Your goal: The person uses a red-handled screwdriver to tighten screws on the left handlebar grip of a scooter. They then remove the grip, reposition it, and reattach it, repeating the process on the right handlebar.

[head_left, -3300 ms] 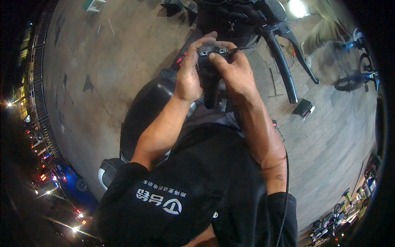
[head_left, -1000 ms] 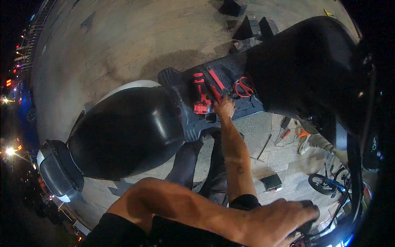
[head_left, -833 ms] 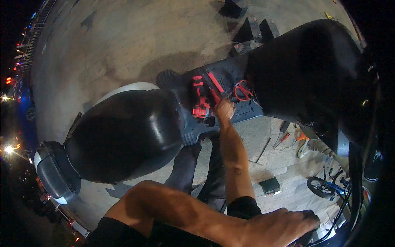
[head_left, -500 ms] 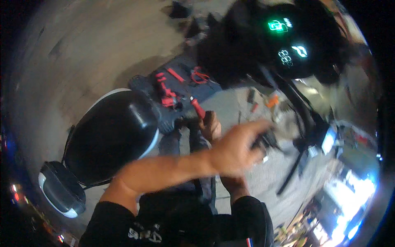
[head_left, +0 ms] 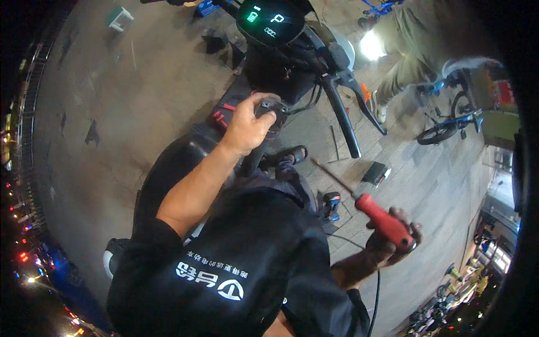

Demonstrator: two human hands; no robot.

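Observation:
My left hand (head_left: 250, 123) grips a small black handlebar fitting (head_left: 273, 113) with metal bits on its face and a cable running from it, just below the scooter's lit display (head_left: 269, 22). At the lower right, my right hand (head_left: 387, 241) is closed on a red-handled screwdriver (head_left: 385, 222), its shaft pointing up and left toward the handlebar. The bare bar end and black lever (head_left: 345, 126) stand to the right of the fitting. Red tools (head_left: 222, 115) lie on the footboard behind my left hand, partly hidden.
Another person's leg and shoe (head_left: 387, 84) are beside a bright lamp (head_left: 371, 46). A blue bicycle (head_left: 443, 126) lies at the right. On the paving are a dark box (head_left: 375, 173), a power tool (head_left: 331, 205) and a rod (head_left: 337, 143). Railing (head_left: 40, 78) runs at the far left.
My right hand has lifted the screwdriver from the footboard out to the right. My left arm has swung upward with the fitting, and the view has turned toward the handlebar and display.

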